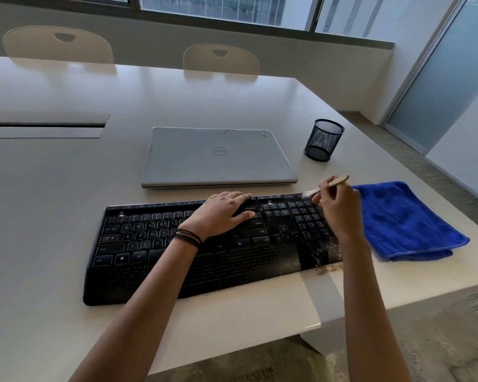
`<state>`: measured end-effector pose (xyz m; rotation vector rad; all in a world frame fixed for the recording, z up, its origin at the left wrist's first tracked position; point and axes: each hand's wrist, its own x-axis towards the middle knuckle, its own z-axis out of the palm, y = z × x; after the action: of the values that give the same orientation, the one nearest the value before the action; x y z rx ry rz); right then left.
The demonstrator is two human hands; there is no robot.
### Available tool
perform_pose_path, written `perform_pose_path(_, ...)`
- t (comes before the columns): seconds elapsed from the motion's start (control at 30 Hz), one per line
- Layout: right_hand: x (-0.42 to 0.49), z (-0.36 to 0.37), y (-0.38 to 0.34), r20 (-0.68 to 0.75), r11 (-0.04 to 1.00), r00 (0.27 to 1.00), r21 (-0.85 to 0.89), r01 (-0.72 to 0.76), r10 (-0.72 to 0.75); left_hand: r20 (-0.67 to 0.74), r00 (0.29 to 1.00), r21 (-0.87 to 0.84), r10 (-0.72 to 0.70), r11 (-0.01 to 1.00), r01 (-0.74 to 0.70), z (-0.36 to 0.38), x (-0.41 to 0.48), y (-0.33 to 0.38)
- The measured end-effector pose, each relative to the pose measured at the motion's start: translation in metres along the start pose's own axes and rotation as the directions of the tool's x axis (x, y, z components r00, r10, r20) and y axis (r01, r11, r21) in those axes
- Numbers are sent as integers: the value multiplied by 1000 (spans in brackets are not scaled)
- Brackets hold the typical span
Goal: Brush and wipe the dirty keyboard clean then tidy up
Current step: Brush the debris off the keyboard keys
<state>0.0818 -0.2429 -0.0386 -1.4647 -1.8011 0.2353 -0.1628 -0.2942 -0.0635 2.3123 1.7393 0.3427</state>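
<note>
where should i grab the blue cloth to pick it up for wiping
Pinch the cloth at its near folded edge, coming from above on the right. It lies flat and folded beside the keyboard, so that thick edge gathers all the layers.

Two bare forearms reach in from the near edge toward the far side. The left hand [221, 213] lies flat, palm down, fingers stretched rightward and slightly spread, dark thin bands circling its wrist. The right hand [338, 209], further right, is raised with the back facing the camera, fingers curled closed in a pinch, wrist bent and forearm running almost straight back.
</note>
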Motion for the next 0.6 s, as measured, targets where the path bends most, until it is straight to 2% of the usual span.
perform_pose_path(0.1, -4, 3, -12, 114, 977, 993, 213, -4, -21, 2, 1000, 1, 0, 1000, 0, 0, 0, 0)
perform_pose_path(0.2, -8, 8, -15, 197, 973, 980, 232, -16, -31, 3, 1000, 4, 0, 1000, 0, -1, 0, 1)
perform_pose_path(0.43, 1, -4, 12, 26, 998, 998, 14, -64, 64, 6, 1000, -1, -2, 1000, 2, -1, 0, 1)
perform_pose_path(0.6, 3, -19, 27, -62, 995, 993, -7, -99, 99, 6, 1000, 1, -2, 1000, 2, -1, 0, 1)
